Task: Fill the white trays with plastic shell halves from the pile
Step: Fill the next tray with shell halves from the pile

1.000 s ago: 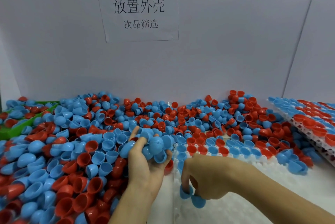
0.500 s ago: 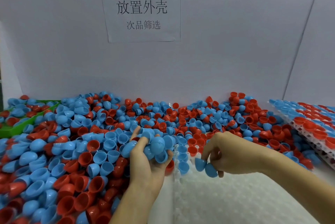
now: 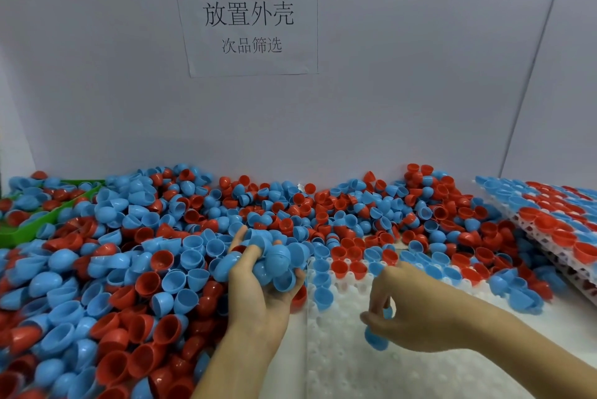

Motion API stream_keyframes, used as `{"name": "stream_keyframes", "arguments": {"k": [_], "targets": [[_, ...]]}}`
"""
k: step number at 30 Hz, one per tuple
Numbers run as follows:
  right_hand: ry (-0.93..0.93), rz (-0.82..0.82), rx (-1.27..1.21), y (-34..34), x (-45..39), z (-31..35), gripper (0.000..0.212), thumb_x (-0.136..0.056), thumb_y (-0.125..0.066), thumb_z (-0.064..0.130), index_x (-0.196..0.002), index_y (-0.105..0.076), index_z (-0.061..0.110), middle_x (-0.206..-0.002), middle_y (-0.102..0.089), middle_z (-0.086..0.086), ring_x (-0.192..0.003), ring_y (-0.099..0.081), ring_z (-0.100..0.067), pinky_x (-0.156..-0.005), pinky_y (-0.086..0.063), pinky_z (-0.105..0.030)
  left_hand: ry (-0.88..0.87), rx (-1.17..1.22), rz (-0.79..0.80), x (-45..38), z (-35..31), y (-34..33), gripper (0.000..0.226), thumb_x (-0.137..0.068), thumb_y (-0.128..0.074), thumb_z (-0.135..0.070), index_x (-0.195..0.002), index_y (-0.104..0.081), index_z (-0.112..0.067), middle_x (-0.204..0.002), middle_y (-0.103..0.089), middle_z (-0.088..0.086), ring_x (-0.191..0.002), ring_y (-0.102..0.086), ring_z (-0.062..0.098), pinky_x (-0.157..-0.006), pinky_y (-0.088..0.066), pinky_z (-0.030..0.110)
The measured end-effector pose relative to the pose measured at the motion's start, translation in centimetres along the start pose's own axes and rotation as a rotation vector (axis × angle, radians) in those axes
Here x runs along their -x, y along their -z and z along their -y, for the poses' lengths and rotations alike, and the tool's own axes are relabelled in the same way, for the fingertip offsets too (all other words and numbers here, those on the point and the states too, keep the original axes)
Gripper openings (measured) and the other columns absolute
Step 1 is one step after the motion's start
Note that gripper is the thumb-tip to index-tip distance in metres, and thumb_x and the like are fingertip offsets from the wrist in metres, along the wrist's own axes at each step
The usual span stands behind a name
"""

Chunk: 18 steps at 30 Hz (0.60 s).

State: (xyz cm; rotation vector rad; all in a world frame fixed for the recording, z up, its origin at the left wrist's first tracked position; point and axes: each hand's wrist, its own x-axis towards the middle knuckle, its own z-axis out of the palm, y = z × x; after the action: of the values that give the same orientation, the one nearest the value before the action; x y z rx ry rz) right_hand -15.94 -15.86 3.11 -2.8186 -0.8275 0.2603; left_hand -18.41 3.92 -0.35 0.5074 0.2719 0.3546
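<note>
Cupping a handful of blue shells (image 3: 274, 261) in the left hand (image 3: 263, 295), palm up, fingers curled loosely round the bunch, just at the near edge of the pile (image 3: 129, 253). Pinching one blue shell (image 3: 376, 339) in the right hand (image 3: 410, 311), fingers curled down around it, low over the white tray (image 3: 342, 363) and close to its bare bumpy sockets; whether shell and tray touch cannot be told. Spreading across the whole bench from left to right, the pile of red and blue shell halves, heaped against the grey back wall (image 3: 387, 108) and spilling onto the far edge of the white tray. Sitting already in the tray's far rows, a line of red and blue shells (image 3: 349, 266), rims up, with three more blue ones down its left column. Lying tilted at the far right, a stack of filled trays (image 3: 555, 221), red and blue shells set in rows, the white lattice edge showing along its near side. Peeking out at the far left, a green bin (image 3: 19, 230), half buried under shells. Hanging on the wall above the pile, a white paper sign (image 3: 247, 20) printed with Chinese characters, a dark strip of tape at its top left corner.
</note>
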Motion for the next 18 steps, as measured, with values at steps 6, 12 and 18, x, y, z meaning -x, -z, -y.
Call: {"name": "stream_keyframes", "arguments": {"k": [6,12,18], "targets": [[-0.022,-0.062,0.158,-0.8,0.2,0.3,0.019,-0.089,-0.071,0.033,-0.106,-0.075,0.025,-0.099,-0.072,0.013,-0.084,-0.063,-0.01,-0.057,-0.04,-0.013,0.007,-0.002,-0.006,0.0,0.0,0.0,0.037,-0.096,-0.053,-0.014,-0.124,-0.066,-0.034,-0.117,-0.065,0.017,-0.093,-0.063,0.026,-0.05,-0.054,0.034],[0.0,-0.11,0.247,-1.9,0.6,0.8,0.042,-0.089,-0.072,0.03,-0.126,-0.052,0.037,-0.108,-0.065,0.012,-0.092,-0.053,-0.007,-0.073,-0.045,-0.021,0.008,0.003,0.001,0.0,0.0,0.0,0.037,-0.097,-0.053,-0.014,-0.124,-0.065,-0.035,-0.117,-0.065,0.016,-0.092,-0.064,0.027,-0.05,-0.054,0.034],[-0.003,-0.252,0.084,0.3,-1.0,0.5,0.041,-0.09,-0.072,0.02,-0.122,-0.053,0.038,-0.106,-0.069,0.015,-0.09,-0.063,-0.003,-0.062,-0.045,-0.013,0.006,0.002,0.007,-0.1,0.1,0.0,0.037,-0.095,-0.053,-0.012,-0.122,-0.066,-0.034,-0.113,-0.065,0.015,-0.095,-0.062,0.026,-0.051,-0.054,0.034]]}}
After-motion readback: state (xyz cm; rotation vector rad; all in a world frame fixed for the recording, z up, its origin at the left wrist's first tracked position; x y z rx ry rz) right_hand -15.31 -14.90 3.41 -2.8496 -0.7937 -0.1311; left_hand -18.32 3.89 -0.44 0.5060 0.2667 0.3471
